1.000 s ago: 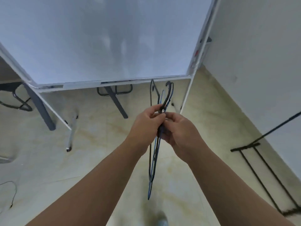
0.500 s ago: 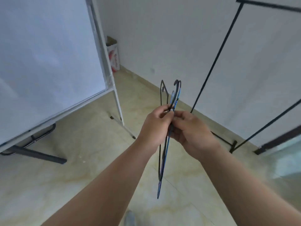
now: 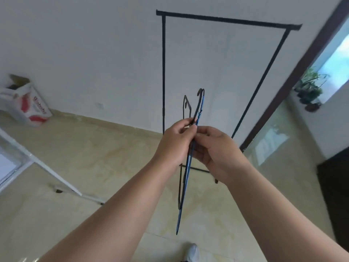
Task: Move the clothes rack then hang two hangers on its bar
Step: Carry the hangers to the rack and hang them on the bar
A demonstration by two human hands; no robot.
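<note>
A black clothes rack [image 3: 163, 72] stands against the white wall straight ahead, its top bar [image 3: 226, 20] bare. I hold two thin hangers [image 3: 184, 186] together edge-on at chest height, one black and one blue, hooks pointing up. My left hand [image 3: 174, 144] pinches them near the necks from the left. Against them from the right, my right hand [image 3: 217, 150] closes on the same spot. The hangers hang in front of the rack's lower half, well below the bar.
A whiteboard stand's white leg [image 3: 56, 176] crosses the floor at left. A red-and-white box [image 3: 28, 104] sits by the wall at far left. A dark door frame [image 3: 294, 72], a potted plant [image 3: 309, 89] and dark furniture [image 3: 336, 186] are at right. My shoe [image 3: 191, 252] shows below.
The view has swung right from the whiteboard to the clothes rack, which now stands centred ahead. Both hands keep the same hold on the two hangers.
</note>
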